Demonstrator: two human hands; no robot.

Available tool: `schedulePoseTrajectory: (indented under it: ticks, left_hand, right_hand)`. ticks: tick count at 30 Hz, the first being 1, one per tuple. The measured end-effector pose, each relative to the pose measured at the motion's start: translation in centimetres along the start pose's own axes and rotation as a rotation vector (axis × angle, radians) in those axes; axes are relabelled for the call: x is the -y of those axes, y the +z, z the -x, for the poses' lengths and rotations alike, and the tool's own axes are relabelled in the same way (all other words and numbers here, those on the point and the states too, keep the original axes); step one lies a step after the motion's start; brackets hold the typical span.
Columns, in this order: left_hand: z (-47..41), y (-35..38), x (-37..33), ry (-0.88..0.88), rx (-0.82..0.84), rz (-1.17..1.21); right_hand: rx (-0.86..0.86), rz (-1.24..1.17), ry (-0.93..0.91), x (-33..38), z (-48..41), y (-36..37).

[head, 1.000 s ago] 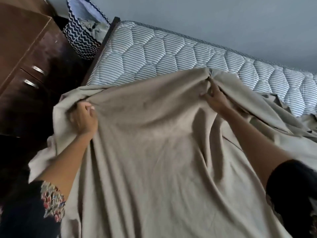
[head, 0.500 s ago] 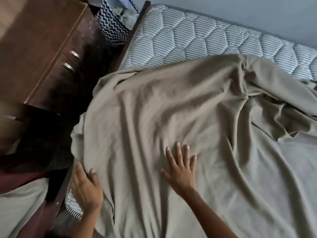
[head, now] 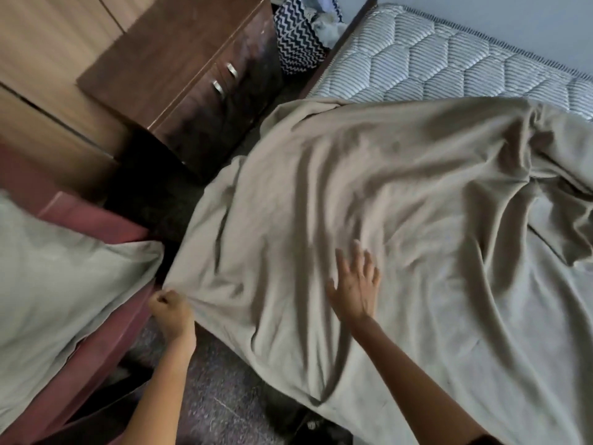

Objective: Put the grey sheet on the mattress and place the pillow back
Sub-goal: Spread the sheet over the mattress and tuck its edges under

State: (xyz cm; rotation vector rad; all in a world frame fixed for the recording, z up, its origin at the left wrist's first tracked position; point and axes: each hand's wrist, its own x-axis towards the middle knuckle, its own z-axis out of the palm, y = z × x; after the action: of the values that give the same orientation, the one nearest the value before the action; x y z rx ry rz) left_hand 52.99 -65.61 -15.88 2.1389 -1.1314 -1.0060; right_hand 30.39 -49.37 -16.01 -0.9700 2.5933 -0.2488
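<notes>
- The grey sheet (head: 385, 203), beige-grey and wrinkled, lay spread over most of the mattress (head: 449, 65), its near edge hanging over the side.
- The mattress, striped and hexagon-quilted, showed bare at its far end.
- The pillow (head: 48, 277), pale grey, lay apart at the left.

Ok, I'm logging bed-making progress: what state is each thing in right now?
Sheet: spread over most of the mattress, wrinkled, bunched at right.
Mattress: far end bare.
Pillow: off the bed, on the red furniture at left.
Left hand: grips the sheet's near corner.
Right hand: flat on the sheet, fingers spread.
Drawers: closed.
</notes>
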Motion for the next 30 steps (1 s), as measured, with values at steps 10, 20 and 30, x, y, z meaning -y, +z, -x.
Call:
schedulePoseTrajectory:
  ticks: [10,20,30]
  left_hand:
    - [-3.9,-5.0,2.8,-0.338,0.359,0.317]
    - [-6.3,-6.2,4.9,-0.333,0.020,-0.017]
    - [-11.9,0.1,-4.5,-0.097,0.464,-0.079]
  right_hand:
    - [0.198,-0.129,-0.170,6.0,13.6,6.3]
    - [0.303,-0.006,0.034,8.9,12.9,6.3]
    - [0.115,-0.053,0.383,14.0,10.3,7.4]
